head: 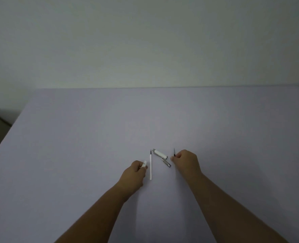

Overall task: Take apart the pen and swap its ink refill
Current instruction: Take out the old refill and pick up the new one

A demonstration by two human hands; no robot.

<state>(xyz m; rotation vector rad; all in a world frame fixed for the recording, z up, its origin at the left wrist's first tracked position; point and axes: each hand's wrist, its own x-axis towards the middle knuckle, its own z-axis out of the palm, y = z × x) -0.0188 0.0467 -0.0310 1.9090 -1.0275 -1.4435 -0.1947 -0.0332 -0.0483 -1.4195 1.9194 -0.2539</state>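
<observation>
Two bare forearms are reaching up from the bottom of the frame toward the lower centre, where the pen is lying in pieces on a pale lilac table.

The left hand, just left of centre, is curling around a short white barrel piece, whose open end is poking out between thumb and fingers. It seems to be keeping that end free and pointed toward the middle so a refill can slide in.

The right hand, right of centre, is closing in a fist around a dark-tipped refill; only the tip is showing, sticking up above the knuckles, so I cannot tell how much of it is inside the hand. Holding it near the point probably gives steadier aim.

Between the hands, a second refill, white with a dark tip, is lying flat on the table, running up and down the frame just beside the left hand's fingers. To its right, the white cap is resting at a slant with a small metal part touching it below. These loose parts appear to be sitting close by for reassembly.

Which refill is the fresh one I cannot tell.
</observation>
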